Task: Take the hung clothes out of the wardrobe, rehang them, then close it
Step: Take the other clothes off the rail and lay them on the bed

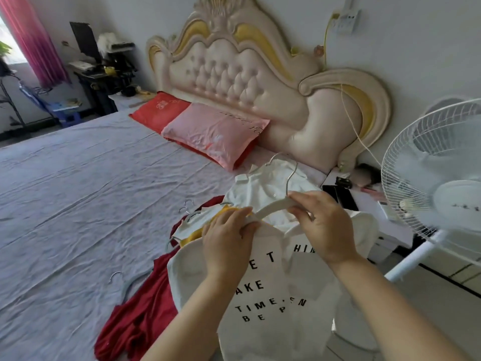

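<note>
Nearest me: the white tee (273, 295) w/ black lettering, hanging down between my forearms at the bed's edge. My left hand (229, 238) is curled on its neckline where the cloth meets one end of the white hanger (273, 206). The fingers bunch the fabric, prob. to stretch the neck over that arm. My right hand (322, 225) pinches the hanger's other arm just below the metal hook, fingers on top. That steadies it and holds the hook up, away from the cloth. My read: mid-rehang, hanger going into the tee, shoulders not seated yet. Can't tell if the right end is inside the neck, since my hand covers it.

Around: behind the hanger a white collared shirt (260, 186) lies on the bed. A yellow garment (197, 231) and a red garment (140, 308) sit beside and partly under the tee. A loose grey hanger (125, 285) rests on the sheet (78, 191) by the red one, and more hooks show near the yellow one. A pink pillow (216, 134) lies further back.

The fan (437, 173) stands close on my right and is the main obstacle if I swing the tee that way. The pile could snag the hem. Wardrobe not in view, so I'd have to turn to hang this.
</note>
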